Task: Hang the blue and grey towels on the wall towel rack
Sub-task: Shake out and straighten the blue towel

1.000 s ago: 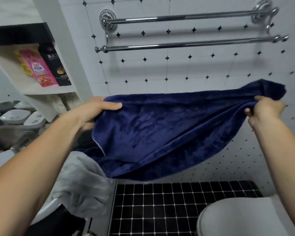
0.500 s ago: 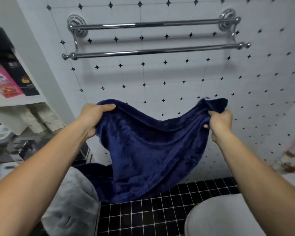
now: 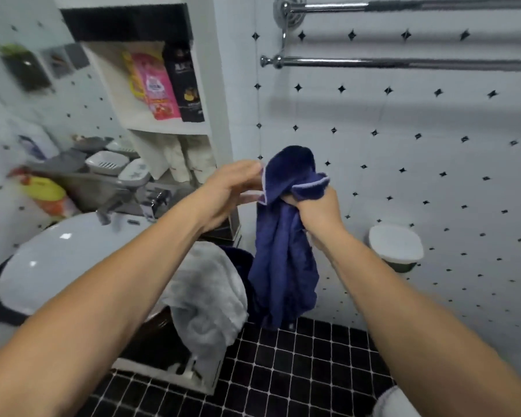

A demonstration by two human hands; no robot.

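Right hand (image 3: 316,213) was mid-frame, forearm angled up from the lower right, fingers curled tight round the bunched top of the blue towel (image 3: 283,266), which hung down in front of the tiled wall above the black floor. Left hand (image 3: 232,191) reached in from the lower left, fingers almost straight and loose, tips against the towel's pale hem, not clamped on it. Grey towel (image 3: 205,296) lay draped over the sink (image 3: 57,260) edge at lower centre; towel rack (image 3: 403,63) was bare at upper right.

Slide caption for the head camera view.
Right hand grips bunched blue towel below the rack; grey towel lies nearby.
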